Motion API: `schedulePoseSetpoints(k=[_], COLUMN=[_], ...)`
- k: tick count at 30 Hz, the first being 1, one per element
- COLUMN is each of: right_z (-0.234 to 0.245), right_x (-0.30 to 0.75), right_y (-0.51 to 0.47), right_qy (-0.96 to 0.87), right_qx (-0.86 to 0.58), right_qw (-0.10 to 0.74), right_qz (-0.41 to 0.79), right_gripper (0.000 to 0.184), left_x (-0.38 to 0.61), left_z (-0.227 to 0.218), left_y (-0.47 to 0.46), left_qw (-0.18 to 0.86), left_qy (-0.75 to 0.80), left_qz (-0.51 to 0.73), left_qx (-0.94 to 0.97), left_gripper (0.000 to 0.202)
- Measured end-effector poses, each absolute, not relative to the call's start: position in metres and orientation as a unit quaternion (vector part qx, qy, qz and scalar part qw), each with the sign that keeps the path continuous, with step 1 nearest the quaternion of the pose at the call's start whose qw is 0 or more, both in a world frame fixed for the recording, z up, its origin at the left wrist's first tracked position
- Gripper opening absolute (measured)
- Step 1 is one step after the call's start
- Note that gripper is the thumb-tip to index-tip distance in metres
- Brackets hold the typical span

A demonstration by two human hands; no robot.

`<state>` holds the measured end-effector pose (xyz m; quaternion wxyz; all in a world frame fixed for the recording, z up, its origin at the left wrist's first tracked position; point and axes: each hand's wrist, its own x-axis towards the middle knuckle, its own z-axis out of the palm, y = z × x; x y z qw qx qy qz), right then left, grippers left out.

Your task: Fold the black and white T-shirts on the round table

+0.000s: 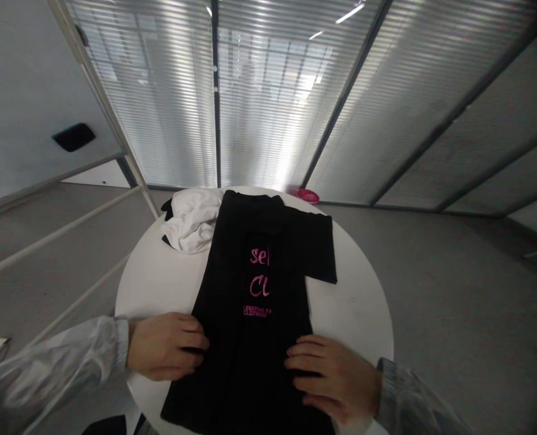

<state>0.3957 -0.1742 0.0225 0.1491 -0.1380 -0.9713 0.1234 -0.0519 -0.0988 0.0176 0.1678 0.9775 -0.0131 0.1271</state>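
Observation:
A black T-shirt (268, 338) with pink lettering lies on a round white table, its body running toward me. One sleeve sticks out to the right; the left side looks folded over, cutting off the print. My left hand (171, 346) rests on the shirt's left edge with bent fingers, a gap showing between them; what lies under the fingertips is hidden. On the opposite edge, my right hand (331, 377) lies with its fingers spread on the fabric.
Crumpled white cloth (191, 219) with some black fabric beside it lies at the table's far left. Behind the round table (363, 302) shows a pink basket (307, 196). A white metal frame (69, 254) stands to the left, and a ribbed translucent partition (259, 121) is beyond.

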Motion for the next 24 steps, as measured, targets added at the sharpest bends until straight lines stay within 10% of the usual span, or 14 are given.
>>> schedulePoseSetpoints(k=[12, 19, 24], right_z=[0.012, 0.031, 0.034], right_x=[0.39, 0.401, 0.394], right_y=[-0.181, -0.17, -0.172], right_qy=[-0.952, -0.966, -0.966], right_qx=[-0.195, -0.124, -0.147], right_qw=[0.178, 0.143, 0.131], right_qz=[0.158, 0.175, 0.167], right_gripper=[0.015, 0.062, 0.039], left_x=[-0.041, -0.055, -0.06], left_z=[0.025, 0.022, 0.025], left_y=[-0.099, -0.09, -0.088], left_qw=[0.206, 0.185, 0.167], left_qy=[0.062, -0.024, -0.016], left_qz=[0.169, 0.174, 0.168], left_qx=[0.962, 0.967, 0.972], left_gripper=[0.018, 0.05, 0.04])
